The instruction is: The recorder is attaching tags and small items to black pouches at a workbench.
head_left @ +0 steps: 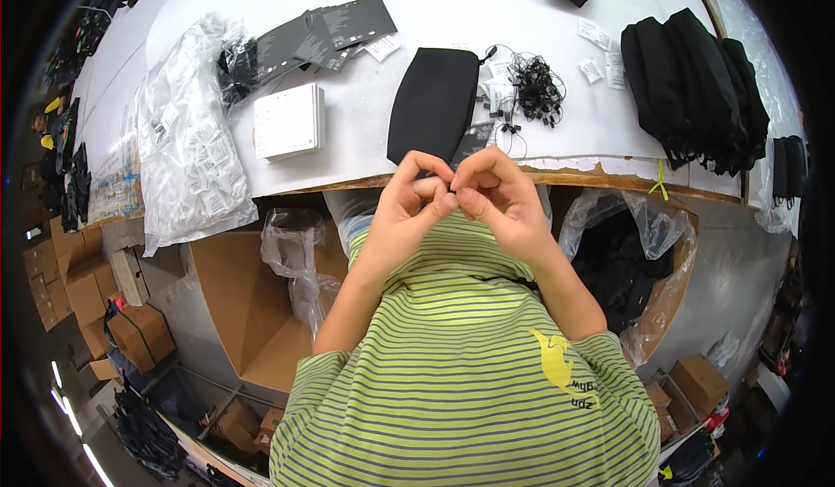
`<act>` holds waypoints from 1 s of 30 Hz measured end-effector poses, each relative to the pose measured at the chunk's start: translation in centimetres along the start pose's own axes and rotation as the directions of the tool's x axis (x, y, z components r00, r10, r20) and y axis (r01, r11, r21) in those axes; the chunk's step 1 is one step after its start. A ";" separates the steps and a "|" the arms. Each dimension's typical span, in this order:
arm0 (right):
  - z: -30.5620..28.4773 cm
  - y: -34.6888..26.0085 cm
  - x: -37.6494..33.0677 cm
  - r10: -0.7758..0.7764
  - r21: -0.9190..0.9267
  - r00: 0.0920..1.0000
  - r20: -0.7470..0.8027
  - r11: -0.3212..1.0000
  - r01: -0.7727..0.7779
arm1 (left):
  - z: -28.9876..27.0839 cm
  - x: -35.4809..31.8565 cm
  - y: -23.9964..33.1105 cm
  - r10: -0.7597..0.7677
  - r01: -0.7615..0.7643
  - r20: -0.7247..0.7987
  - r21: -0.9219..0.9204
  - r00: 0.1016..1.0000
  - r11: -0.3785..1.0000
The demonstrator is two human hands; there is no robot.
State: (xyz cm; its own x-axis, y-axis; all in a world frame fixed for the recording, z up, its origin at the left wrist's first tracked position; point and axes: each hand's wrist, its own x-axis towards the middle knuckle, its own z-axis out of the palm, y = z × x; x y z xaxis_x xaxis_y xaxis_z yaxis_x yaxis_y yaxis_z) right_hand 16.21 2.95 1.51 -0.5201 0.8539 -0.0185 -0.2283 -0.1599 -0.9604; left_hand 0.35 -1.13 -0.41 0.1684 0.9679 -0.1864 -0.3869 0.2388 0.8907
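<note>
My left hand (407, 204) and my right hand (497, 196) meet at the fingertips just in front of the table's near edge. Together they pinch something very small and dark (450, 193), too small to make out. Right behind the hands, a flat black fabric pouch (432, 104) lies on the white table (539, 17). A dark card (474, 142) lies beside it. To the right of the pouch sits a tangle of small black string tags (532, 87).
A white box (290, 122), grey cards (326, 33) and a clear bag of small white packets (187, 161) lie at the left. A stack of black pouches (696, 87) sits at the right. Open cardboard boxes lined with plastic (261, 313) (648, 261) stand below the table.
</note>
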 end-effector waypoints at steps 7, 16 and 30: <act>-2.5 -1.0 0.6 0.206 -0.091 0.978 -0.039 0.974 -0.209 | 1.0 -0.6 1.5 -0.029 0.091 -0.132 0.493 0.991 0.865; -5.8 5.4 4.3 0.328 -0.511 0.926 -0.187 0.772 -0.377 | 0.9 -0.9 2.8 -0.010 -0.155 0.237 0.666 0.971 0.729; -2.6 -5.1 3.6 0.065 -0.686 0.975 0.212 0.720 0.101 | -3.0 1.4 4.8 0.480 -0.452 0.519 0.854 0.707 -0.258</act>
State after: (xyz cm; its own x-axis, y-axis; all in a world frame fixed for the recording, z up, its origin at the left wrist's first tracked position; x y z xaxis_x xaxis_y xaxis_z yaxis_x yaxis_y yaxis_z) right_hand 17.62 8.15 5.63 -0.6966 0.7172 -0.0216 0.3478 0.3112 -0.8844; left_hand -4.02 1.57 2.30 0.4043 0.7585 0.5112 0.7975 -0.5660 0.2091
